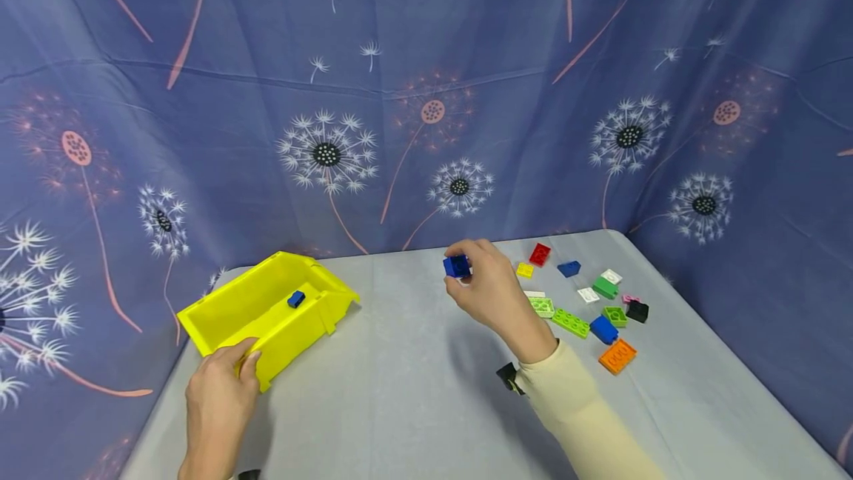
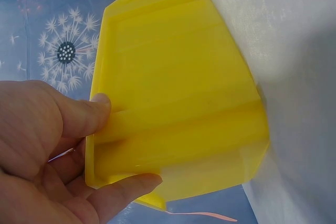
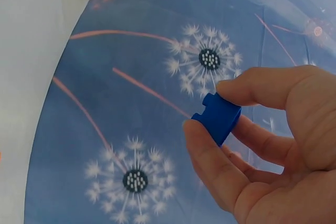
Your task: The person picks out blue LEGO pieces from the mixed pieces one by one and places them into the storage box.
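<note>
Between the thumb and fingers of my right hand [image 1: 492, 287] is a blue toy brick [image 3: 217, 118], held up above the table's middle, its studs facing left in the right wrist view. My left hand [image 1: 222, 391] grips the near rim of a yellow bin [image 1: 293, 347], thumb on one face and fingers round the edge, as the left wrist view shows. The bin stands on the left of the table, and one small blue brick [image 1: 296, 299] lies inside it.
Loose bricks lie scattered on the table's right side, among them an orange brick [image 1: 617, 356], a lime brick [image 1: 571, 323] and a red brick [image 1: 540, 254]. A patterned blue curtain [image 1: 426, 95] hangs along the back and sides of the grey-white table [image 1: 386, 406].
</note>
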`<state>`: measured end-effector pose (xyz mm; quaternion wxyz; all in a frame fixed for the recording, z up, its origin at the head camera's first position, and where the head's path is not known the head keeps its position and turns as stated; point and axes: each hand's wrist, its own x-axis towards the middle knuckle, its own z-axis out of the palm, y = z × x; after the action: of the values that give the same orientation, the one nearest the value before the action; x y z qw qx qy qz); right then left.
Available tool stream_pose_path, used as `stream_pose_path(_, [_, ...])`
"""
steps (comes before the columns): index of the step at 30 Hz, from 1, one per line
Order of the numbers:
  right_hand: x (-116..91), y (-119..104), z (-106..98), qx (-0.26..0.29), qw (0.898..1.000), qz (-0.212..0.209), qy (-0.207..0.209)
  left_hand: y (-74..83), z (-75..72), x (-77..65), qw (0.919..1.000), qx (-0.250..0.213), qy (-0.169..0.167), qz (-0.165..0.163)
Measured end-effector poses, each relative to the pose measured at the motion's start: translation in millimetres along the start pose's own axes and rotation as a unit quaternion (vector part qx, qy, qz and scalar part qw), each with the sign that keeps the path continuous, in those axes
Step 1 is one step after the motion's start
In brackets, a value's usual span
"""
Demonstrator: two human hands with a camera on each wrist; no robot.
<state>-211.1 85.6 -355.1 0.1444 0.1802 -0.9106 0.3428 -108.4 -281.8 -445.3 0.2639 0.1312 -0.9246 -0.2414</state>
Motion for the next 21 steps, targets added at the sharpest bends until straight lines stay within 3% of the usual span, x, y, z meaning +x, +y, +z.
stream_pose_path(21, [24, -66, 51, 0.058, 0.995, -0.071, -0.025, -2.1, -4.0, 0.5, 0.9998, -0.001, -0.011, 0.014])
